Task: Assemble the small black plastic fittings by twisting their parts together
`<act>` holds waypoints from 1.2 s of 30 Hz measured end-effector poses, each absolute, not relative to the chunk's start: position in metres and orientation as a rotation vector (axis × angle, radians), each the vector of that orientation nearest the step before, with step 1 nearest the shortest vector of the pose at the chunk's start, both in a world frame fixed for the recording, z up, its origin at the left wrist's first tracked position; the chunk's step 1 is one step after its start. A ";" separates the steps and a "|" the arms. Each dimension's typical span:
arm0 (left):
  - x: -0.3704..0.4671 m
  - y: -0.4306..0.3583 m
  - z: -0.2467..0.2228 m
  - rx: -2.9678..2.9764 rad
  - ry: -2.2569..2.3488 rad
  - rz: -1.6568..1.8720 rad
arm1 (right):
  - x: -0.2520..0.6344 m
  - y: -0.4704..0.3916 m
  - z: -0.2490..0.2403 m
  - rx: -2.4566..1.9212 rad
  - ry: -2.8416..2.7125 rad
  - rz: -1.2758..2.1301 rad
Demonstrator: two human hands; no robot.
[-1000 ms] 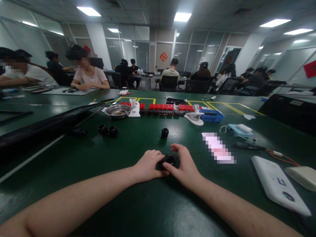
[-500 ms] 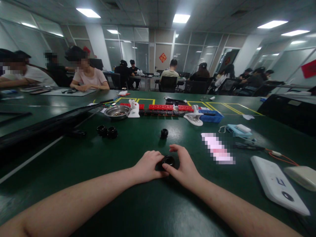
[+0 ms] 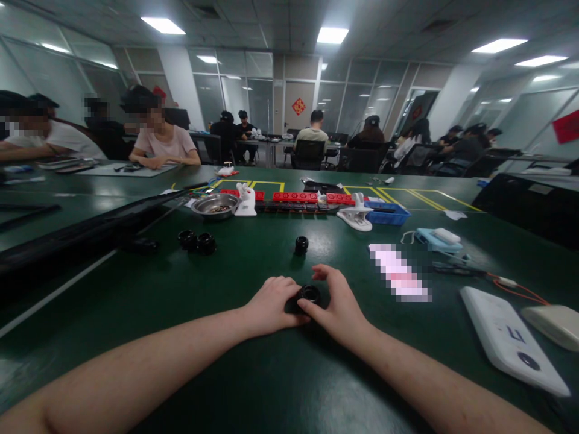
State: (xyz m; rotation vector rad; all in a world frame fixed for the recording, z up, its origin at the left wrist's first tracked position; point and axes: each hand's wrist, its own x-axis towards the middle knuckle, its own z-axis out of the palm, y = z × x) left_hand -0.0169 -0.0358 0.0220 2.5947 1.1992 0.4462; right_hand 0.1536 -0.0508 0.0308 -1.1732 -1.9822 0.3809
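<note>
The left hand (image 3: 271,304) has its grip closed around the left side of a black piece (image 3: 311,294), with the fingertips partly hidden. The right hand (image 3: 337,304) is loosely curved, thumb against the piece's near edge and fingers arched apart from its right side, so its grip is released rather than clenched. The piece is low over the near middle of the tabletop (image 3: 275,386), its round opening facing up; whether its underside touches the surface cannot be seen.

Handling of this piece looks under way. Nothing shows whether its parts are fully joined or loose. Three similar pieces are out of hand: a lone piece (image 3: 301,245) beyond the hands, and a pair (image 3: 205,243) farther left, side by side. Whether these are finished or unworked cannot be told, so the share done and the share left are unclear.

Beyond them are a metal bowl (image 3: 199,208) with small bits inside, a white stand (image 3: 245,204) just beside it, red strips (image 3: 295,196), a white clip (image 3: 356,216) and a blue tray (image 3: 398,215). A white device (image 3: 511,343) lies at near right.
</note>
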 end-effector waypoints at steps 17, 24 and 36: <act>-0.017 -0.036 0.020 2.590 1.202 0.457 | 0.152 -0.052 0.029 -1.128 -2.061 0.412; -0.019 -0.034 0.019 2.597 1.192 0.451 | 0.151 -0.056 0.029 -1.025 -2.105 0.432; -0.019 -0.034 0.018 2.614 1.191 0.450 | 0.154 -0.055 0.031 -0.973 -2.226 0.403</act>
